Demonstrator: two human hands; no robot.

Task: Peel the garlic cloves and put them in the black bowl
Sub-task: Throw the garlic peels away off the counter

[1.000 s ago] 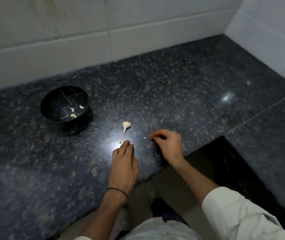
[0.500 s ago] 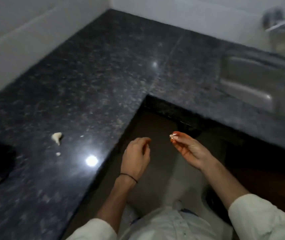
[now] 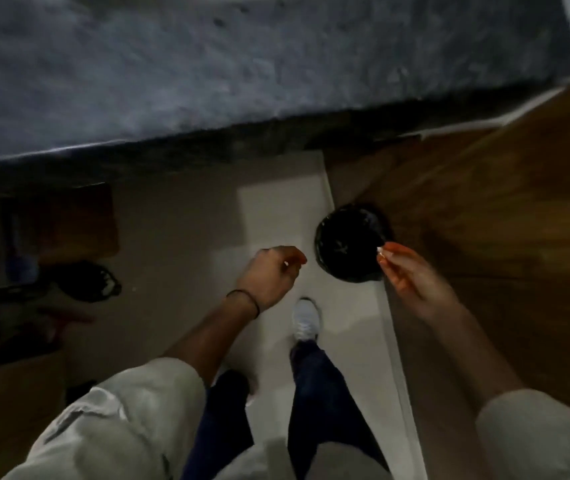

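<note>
White scrap pinched in right hand over black bin; left hand loosely curled.

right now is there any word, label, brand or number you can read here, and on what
None: the frame is motion-blurred, and no lettering shows on the countertop, the black round container, the shoe or the pale scrap the right hand pinches.

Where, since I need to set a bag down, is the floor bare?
The pale floor is bare between the counter edge, the dark clutter at left and the round black bin. Crowded: that clutter, and around the shoe.
</note>
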